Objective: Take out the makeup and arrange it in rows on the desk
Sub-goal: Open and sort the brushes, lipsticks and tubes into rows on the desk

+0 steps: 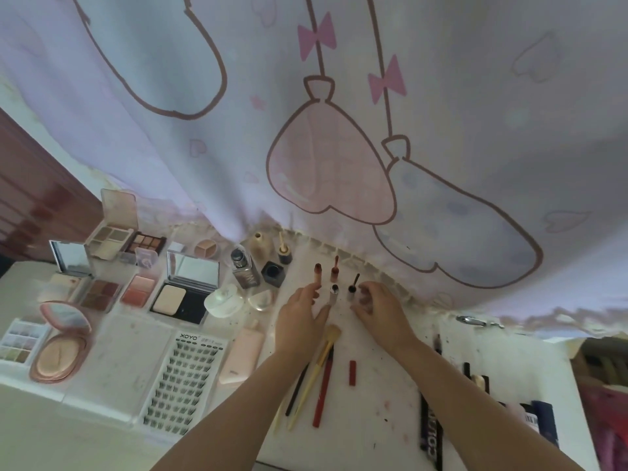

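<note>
Makeup lies in rows on the white desk (380,385). Near the back edge stand three small lip tubes: a brown one (318,270), a red one (335,269) and a silver-capped one (333,294). My left hand (299,317) has straight, spread fingers; its forefinger touches the brown tube and its thumb reaches toward the silver one. My right hand (379,305) curls its fingertips at a small black tube (352,286) with a wand standing in it. Between my forearms lie a yellow brush (321,362), a red pencil (324,385) and a short red stick (352,372).
At the left sit open palettes (102,294), a powder compact (183,297), a round pink mirror compact (61,355), a lash tray (183,379), a pink bottle (243,355) and small bottles (273,273). Dark tubes (431,433) lie at the right. A printed curtain (339,130) hangs behind.
</note>
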Tool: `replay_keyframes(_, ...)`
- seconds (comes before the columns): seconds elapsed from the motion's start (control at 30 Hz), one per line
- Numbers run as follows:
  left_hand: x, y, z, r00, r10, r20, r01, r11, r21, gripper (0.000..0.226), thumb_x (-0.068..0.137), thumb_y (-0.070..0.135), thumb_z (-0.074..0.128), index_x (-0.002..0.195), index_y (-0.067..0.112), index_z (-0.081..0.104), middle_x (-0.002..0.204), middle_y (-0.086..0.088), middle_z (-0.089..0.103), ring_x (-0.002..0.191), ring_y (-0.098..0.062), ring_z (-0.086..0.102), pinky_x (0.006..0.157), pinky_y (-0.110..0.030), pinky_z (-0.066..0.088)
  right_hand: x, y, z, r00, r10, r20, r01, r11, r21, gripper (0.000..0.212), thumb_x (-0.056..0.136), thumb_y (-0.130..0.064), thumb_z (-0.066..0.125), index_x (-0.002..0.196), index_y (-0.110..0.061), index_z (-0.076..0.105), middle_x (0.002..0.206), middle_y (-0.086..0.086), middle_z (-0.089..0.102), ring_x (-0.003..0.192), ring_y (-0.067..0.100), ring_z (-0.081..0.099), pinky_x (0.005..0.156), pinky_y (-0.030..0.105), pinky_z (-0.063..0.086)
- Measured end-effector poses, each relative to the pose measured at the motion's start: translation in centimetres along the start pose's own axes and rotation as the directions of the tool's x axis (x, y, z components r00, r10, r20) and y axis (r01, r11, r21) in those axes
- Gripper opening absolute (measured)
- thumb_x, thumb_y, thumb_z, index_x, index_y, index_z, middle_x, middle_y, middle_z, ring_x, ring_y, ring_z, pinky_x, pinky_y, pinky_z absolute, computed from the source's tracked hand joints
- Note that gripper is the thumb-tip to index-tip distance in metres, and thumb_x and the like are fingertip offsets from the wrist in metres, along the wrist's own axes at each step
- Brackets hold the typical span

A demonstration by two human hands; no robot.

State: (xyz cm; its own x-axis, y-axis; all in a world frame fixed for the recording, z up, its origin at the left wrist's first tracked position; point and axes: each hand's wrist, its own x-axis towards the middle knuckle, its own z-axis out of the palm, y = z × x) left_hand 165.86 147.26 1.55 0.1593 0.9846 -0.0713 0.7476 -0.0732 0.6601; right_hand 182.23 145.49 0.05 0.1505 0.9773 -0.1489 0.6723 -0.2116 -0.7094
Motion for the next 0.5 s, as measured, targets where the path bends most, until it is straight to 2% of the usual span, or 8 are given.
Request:
replay_keyframes(0.1,-1.7,0.6,-0.9,1.000,-0.008,-0.030,0.009,1.000,0.022,0.024,0.091,0.030,0.056,0.114,0.024,0.054,0.100,0.009,0.056,0.088,-0.007,0.052,0.082,-0.023,0.045,-1.1,-0.3,-2.3,1.000,-0.005,0.000,0.005,1.000,-0.008,0.026,0.092,-0.016,0.057,0.117,-0.010,0.057,0.110,0.001,0.055,0.093,0.011,0.057,0.080,0.018,0.042)
replay_keyframes(0.17,-3.9,1.7,-0.9,0.998,0.055,0.005,-0.055,0.998,0.024,0.016,0.093,0.031,0.053,0.107,0.025,0.054,0.093,0.012,0.051,0.085,-0.007,0.050,0.081,-0.023,0.043,-2.2,0.2,-4.5,1.000,0.002,-0.022,-0.003,1.000,-0.018,0.018,0.091,-0.010,0.056,0.107,-0.006,0.063,0.103,0.007,0.063,0.089,0.016,0.061,0.077,0.021,0.043)
replay_keyframes(0.23,-6.2,3.4,-0.1,0.982,0.167,0.092,-0.172,0.984,0.052,0.014,0.095,0.033,0.048,0.105,0.024,0.054,0.094,0.011,0.053,0.084,-0.007,0.049,0.080,-0.023,0.042,-3.5,1.0,-7.0,0.996,0.086,0.006,-0.086,0.995,-0.056,0.015,0.091,-0.007,0.054,0.102,-0.005,0.064,0.098,0.010,0.065,0.087,0.022,0.062,0.079,0.031,0.049)
replay_keyframes(0.3,-8.1,5.3,1.7,0.940,0.235,0.246,-0.263,0.961,0.085,0.020,0.097,0.034,0.042,0.108,0.021,0.054,0.101,0.004,0.058,0.088,-0.011,0.052,0.081,-0.026,0.043,-4.7,1.9,-8.7,0.970,0.223,0.100,-0.202,0.961,-0.186,0.017,0.091,-0.008,0.049,0.102,-0.009,0.063,0.100,0.010,0.064,0.088,0.022,0.061,0.082,0.034,0.051)
replay_keyframes(0.4,-9.7,8.0,5.2,0.870,0.170,0.463,-0.288,0.937,0.199,0.031,0.100,0.036,0.035,0.116,0.014,0.049,0.112,-0.005,0.057,0.101,-0.021,0.054,0.085,-0.034,0.042,-6.0,2.9,-9.1,0.926,0.331,0.180,-0.240,0.886,-0.397,0.021,0.092,-0.013,0.045,0.104,-0.014,0.063,0.107,0.005,0.064,0.089,0.018,0.059,0.082,0.028,0.049)
replay_keyframes(0.5,-9.9,9.4,7.8,0.851,0.078,0.519,-0.285,0.898,0.334,0.037,0.100,0.039,0.032,0.117,0.011,0.048,0.114,-0.009,0.056,0.103,-0.024,0.054,0.083,-0.035,0.042,-6.5,3.0,-8.2,0.922,0.344,0.178,-0.231,0.857,-0.460,0.024,0.092,-0.013,0.042,0.105,-0.012,0.063,0.108,0.007,0.064,0.095,0.022,0.060,0.087,0.033,0.050)
